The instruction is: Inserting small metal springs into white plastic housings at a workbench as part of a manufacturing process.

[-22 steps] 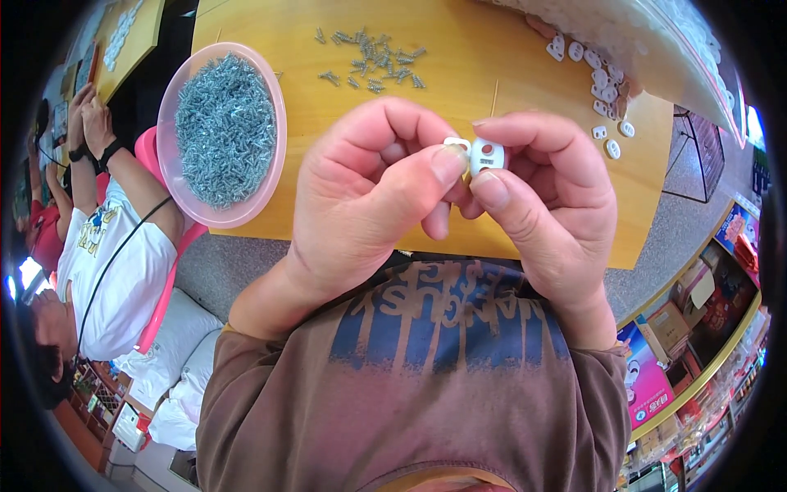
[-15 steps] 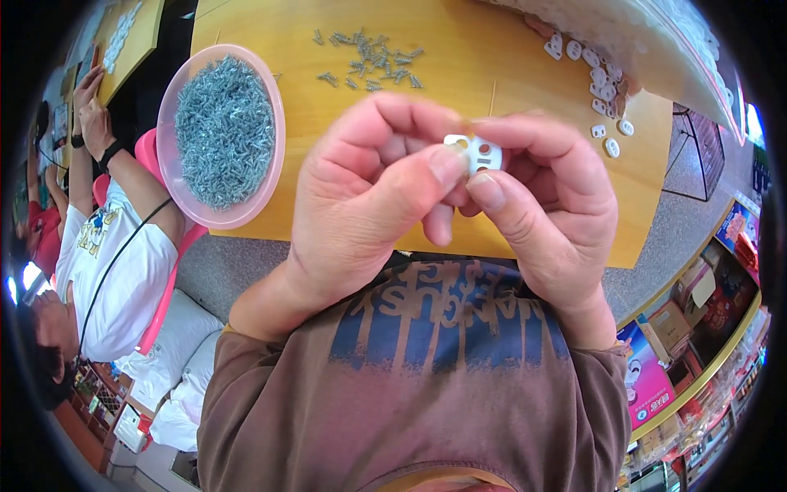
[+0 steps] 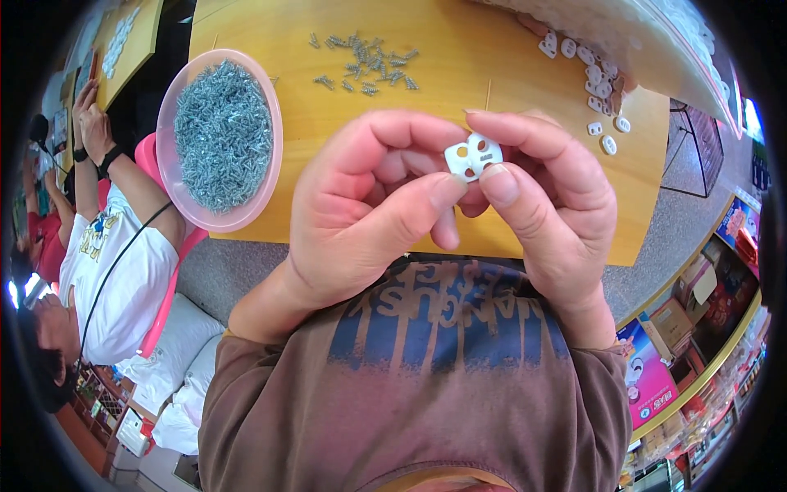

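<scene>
Between the fingertips of both hands, above the near edge of the wooden table (image 3: 426, 33), sits a small white plastic piece (image 3: 473, 156) with holes; the left hand (image 3: 369, 209) and right hand (image 3: 541, 205) are closed on it. Beyond lie loose springs (image 3: 365, 61) and more white pieces (image 3: 594, 78). Left, a pink bowl (image 3: 266, 107) holds heaped springs.

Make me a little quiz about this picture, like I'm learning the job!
1. True or false: both hands hold the small white plastic piece.
2. What fills the pink bowl? A) small metal springs B) marbles C) water
3. Fill in: the loose springs lie on the ____ table.

Key:
1. True: the left hand and right hand pinch it between fingertips.
2. A
3. wooden
</scene>
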`<state>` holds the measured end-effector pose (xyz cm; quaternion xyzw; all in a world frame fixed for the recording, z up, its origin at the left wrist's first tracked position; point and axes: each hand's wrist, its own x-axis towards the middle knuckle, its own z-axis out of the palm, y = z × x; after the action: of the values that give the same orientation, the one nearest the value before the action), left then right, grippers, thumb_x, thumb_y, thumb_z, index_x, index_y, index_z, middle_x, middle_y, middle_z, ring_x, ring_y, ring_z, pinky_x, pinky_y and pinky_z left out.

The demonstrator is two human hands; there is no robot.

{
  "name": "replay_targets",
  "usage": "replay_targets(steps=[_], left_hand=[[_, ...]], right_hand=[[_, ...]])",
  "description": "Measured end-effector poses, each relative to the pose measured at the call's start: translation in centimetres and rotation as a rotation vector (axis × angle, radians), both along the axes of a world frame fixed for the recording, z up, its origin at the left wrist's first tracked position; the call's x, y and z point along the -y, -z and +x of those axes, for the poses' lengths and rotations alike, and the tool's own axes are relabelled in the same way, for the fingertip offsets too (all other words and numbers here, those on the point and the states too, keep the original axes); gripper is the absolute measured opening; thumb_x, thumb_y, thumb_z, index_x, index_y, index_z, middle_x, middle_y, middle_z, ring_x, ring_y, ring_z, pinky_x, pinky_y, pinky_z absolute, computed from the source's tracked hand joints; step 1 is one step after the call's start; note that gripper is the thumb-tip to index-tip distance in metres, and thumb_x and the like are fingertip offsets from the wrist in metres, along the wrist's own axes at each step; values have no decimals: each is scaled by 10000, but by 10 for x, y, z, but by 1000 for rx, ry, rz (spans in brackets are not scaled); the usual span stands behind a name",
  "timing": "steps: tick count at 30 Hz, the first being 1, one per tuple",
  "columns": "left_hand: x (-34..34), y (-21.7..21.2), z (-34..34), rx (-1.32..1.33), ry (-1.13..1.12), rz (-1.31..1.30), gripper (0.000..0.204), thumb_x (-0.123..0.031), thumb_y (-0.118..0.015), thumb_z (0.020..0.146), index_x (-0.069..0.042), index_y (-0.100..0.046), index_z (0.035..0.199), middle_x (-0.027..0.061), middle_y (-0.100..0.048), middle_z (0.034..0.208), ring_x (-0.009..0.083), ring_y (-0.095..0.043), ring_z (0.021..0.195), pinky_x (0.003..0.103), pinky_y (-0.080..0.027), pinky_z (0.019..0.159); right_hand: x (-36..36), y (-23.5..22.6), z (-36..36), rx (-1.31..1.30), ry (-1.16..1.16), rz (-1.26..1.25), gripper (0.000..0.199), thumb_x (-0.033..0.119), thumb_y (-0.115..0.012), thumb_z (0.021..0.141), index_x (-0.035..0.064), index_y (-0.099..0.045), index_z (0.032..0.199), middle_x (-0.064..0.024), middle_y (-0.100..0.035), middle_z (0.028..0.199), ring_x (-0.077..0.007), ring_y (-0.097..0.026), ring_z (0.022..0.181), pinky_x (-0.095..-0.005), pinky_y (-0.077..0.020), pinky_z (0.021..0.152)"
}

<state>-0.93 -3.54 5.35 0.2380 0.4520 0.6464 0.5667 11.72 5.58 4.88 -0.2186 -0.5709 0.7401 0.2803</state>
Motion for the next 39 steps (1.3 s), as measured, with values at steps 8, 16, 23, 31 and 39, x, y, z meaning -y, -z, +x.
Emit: replay_targets(steps=[8,16,23,31,39], left_hand=[[2,3,1,-307,-5,141,272,20,-537,766,26,-426,1013,107,-557,875,115,-558,736,192,-447,603],[2,8,0,-463,-34,160,345,21,-601,713,11,-443,1019,63,-538,821,78,-519,668,181,-416,591],[1,8,-6,-594,33,208,350,13,-622,695,15,-475,1013,56,-530,834,78,-520,672,189,-416,579],[-1,6,4,-408,-17,185,340,17,-620,694,29,-486,1007,66,-538,838,93,-536,667,190,-426,583],[2,8,-7,-545,77,184,320,-1,-629,693,28,-514,991,58,-550,795,97,-536,661,195,-427,577]], right_hand=[[-3,1,0,-26,-17,45,249,98,-503,806,-48,-523,1007,-76,-510,838,-105,-500,681,-194,-421,587],[5,-12,-2,-62,69,-333,186,103,-522,788,-27,-503,919,-82,-514,814,-95,-486,664,-188,-403,562],[1,-9,4,-47,-57,-321,158,105,-521,786,-7,-476,888,-81,-512,798,-89,-473,639,-188,-398,553],[7,-9,2,-95,-51,-344,163,57,-519,779,-11,-467,918,-73,-511,794,-80,-472,621,-179,-398,523],[5,-9,5,-97,-68,-396,191,65,-526,774,-11,-451,932,-74,-506,805,-81,-475,622,-178,-399,516]])
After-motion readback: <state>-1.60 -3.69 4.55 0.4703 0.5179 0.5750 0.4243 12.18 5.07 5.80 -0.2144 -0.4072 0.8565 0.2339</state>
